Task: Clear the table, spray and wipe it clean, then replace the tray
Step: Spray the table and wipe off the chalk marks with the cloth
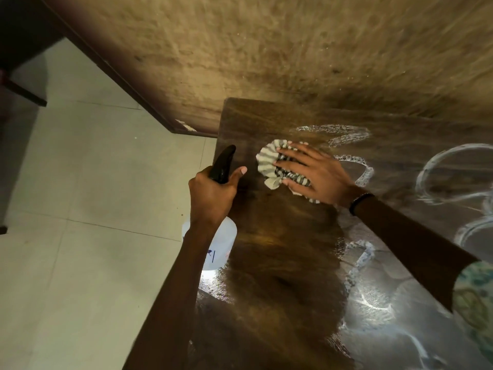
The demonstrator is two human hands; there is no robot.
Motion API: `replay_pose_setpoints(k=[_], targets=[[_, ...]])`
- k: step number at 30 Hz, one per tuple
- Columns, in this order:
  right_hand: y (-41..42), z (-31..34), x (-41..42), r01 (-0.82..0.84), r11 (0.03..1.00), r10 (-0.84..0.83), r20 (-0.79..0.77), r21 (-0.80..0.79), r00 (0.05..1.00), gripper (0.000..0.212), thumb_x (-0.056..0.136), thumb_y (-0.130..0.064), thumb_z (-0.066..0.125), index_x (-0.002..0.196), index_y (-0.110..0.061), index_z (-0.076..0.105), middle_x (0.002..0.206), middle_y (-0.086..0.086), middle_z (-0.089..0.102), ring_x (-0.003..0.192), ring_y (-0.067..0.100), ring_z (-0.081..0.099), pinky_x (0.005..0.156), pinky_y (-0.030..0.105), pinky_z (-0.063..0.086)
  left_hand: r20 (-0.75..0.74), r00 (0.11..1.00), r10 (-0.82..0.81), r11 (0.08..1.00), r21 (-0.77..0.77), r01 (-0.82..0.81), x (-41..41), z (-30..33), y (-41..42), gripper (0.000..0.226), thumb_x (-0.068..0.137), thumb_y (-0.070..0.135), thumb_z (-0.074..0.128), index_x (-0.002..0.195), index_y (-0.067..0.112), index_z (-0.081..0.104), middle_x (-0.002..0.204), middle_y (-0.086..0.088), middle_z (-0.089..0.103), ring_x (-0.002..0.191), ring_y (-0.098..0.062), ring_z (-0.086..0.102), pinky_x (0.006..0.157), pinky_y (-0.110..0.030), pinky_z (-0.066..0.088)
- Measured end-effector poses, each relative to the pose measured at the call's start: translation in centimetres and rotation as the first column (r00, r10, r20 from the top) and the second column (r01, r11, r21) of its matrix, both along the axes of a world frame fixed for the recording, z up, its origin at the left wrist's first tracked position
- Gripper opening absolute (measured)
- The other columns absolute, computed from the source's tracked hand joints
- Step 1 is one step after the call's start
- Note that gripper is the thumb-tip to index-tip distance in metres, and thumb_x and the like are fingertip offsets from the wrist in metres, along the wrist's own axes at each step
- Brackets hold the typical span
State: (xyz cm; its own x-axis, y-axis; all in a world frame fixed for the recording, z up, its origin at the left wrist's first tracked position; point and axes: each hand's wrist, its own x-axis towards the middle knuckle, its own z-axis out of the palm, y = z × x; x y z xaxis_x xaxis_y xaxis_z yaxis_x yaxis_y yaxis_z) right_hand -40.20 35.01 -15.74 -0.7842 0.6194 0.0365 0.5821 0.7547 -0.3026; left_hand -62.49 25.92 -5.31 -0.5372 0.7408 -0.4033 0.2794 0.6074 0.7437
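Right hand (317, 172) presses flat on the striped cloth (269, 161) near the table (280, 236) far-left corner; left hand (213, 193) grips spray bottle (216, 244) by its neck. Cloth looks soft, bunches easily; wet surface likely slick.

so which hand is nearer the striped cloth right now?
Right. The right hand lies flat on the striped cloth, fingers spread, pressing it onto the table. The left hand is off to the cloth's left, apart from it, gripping the spray bottle.
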Motion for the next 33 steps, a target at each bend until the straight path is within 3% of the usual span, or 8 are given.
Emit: replay_pose_setpoints(k=[4,10,15,18,20,24,28,33], targets=[[4.2,0.8,-1.7,0.128,0.991,-0.129,-0.013,-0.030,0.992,0.050,0.099,-0.051,0.035,0.140,-0.024,0.047,0.151,0.003,0.040,0.140,0.028,0.034,0.105,0.048,0.042,0.031,0.999,0.015,1.000,0.004,-0.015,-0.7,0.3,-0.4,0.045,0.074,0.041,0.073,0.102,0.007,0.066,0.092,-0.011,0.072,0.087,-0.029,0.068,0.081,-0.036,0.054],[8.1,0.5,-10.9,0.254,0.966,-0.255,-0.011,-0.052,0.967,0.054,0.097,-0.053,0.031,0.139,-0.024,0.048,0.148,0.005,0.044,0.139,0.031,0.036,0.110,0.048,0.035,0.065,0.998,-0.003,0.999,0.038,0.001,-1.2,0.2,-1.4,0.040,0.075,0.039,0.073,0.105,0.013,0.067,0.084,-0.007,0.070,0.079,-0.021,0.065,0.066,-0.023,0.050],[5.1,0.3,-15.0,0.024,1.000,-0.024,0.004,-0.014,1.000,0.052,0.096,-0.050,0.029,0.135,-0.024,0.053,0.145,0.006,0.048,0.137,0.030,0.040,0.114,0.047,0.031,0.034,0.999,0.003,0.999,0.054,-0.005,-1.7,0.1,-1.7,0.037,0.073,0.040,0.075,0.091,0.008,0.069,0.076,-0.010,0.070,0.072,-0.024,0.064,0.060,-0.021,0.046],[2.0,0.3,-12.2,-0.162,0.987,0.162,0.006,0.004,0.987,0.053,0.098,-0.051,0.029,0.138,-0.023,0.050,0.148,0.005,0.045,0.138,0.027,0.038,0.115,0.042,0.028,0.025,0.999,-0.030,0.996,0.083,0.027,-1.9,0.3,-1.6,0.035,0.074,0.036,0.075,0.099,0.011,0.070,0.078,-0.009,0.070,0.074,-0.023,0.065,0.062,-0.023,0.045],[1.7,0.0,-9.0,-0.190,0.980,0.192,-0.028,0.052,0.981,0.049,0.099,-0.049,0.034,0.136,-0.021,0.052,0.145,0.006,0.048,0.135,0.027,0.042,0.112,0.041,0.032,0.020,0.999,-0.048,0.995,0.091,0.046,-2.1,0.6,-1.6,0.036,0.075,0.035,0.075,0.102,0.012,0.069,0.078,-0.006,0.070,0.076,-0.021,0.066,0.061,-0.017,0.044],[5.2,0.1,-5.1,-0.068,0.997,0.069,-0.022,0.036,0.997,0.049,0.100,-0.049,0.034,0.138,-0.021,0.051,0.149,0.004,0.043,0.136,0.026,0.040,0.104,0.043,0.044,0.043,0.999,-0.020,0.997,0.071,0.017,-2.4,0.6,-1.8,0.035,0.074,0.039,0.074,0.093,0.010,0.067,0.076,-0.004,0.068,0.077,-0.021,0.066,0.064,-0.021,0.047],[8.1,0.4,-8.3,0.156,0.988,-0.156,0.000,0.006,0.988,0.050,0.099,-0.050,0.036,0.139,-0.023,0.048,0.149,0.005,0.042,0.139,0.029,0.036,0.110,0.045,0.037,0.029,0.999,-0.023,0.998,0.066,0.021,-2.4,0.2,-2.1,0.039,0.074,0.041,0.073,0.098,0.011,0.067,0.082,-0.007,0.070,0.081,-0.022,0.066,0.065,-0.015,0.045],[4.3,0.5,-12.5,0.088,0.996,-0.087,0.043,-0.024,0.995,0.054,0.098,-0.051,0.029,0.139,-0.023,0.049,0.147,0.008,0.045,0.138,0.030,0.037,0.114,0.046,0.031,0.030,0.998,-0.061,0.995,0.083,0.058,-1.7,0.4,-2.7,0.039,0.073,0.040,0.074,0.096,0.009,0.068,0.078,-0.008,0.069,0.080,-0.024,0.066,0.062,-0.013,0.043]])
